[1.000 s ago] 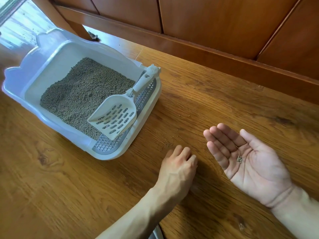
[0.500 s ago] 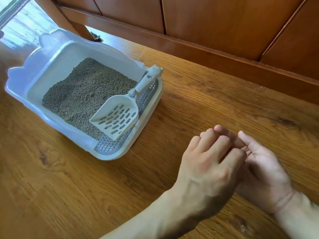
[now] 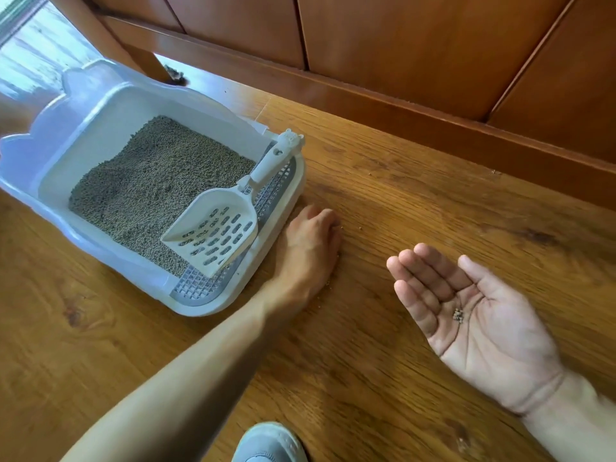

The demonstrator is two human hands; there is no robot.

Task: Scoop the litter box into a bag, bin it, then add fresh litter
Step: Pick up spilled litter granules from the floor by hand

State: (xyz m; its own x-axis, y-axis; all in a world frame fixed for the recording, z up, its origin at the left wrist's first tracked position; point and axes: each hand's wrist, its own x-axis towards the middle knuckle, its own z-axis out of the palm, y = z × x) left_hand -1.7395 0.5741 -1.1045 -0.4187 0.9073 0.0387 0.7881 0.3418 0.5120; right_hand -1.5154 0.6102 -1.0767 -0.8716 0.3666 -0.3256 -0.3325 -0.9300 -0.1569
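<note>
Pellets point(image 3: 458, 315) on palm, below fingers point(image 3: 420, 284).

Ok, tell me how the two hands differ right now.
The left hand lies knuckles up on the floor beside the litter box; the right hand is turned palm up, away from the box. The left hand's fingers curl down toward scattered grains; the right hand's fingers lie straight. The right hand carries a few litter pellets on its palm; whether the left hand holds any is hidden. Both are bare.
</note>
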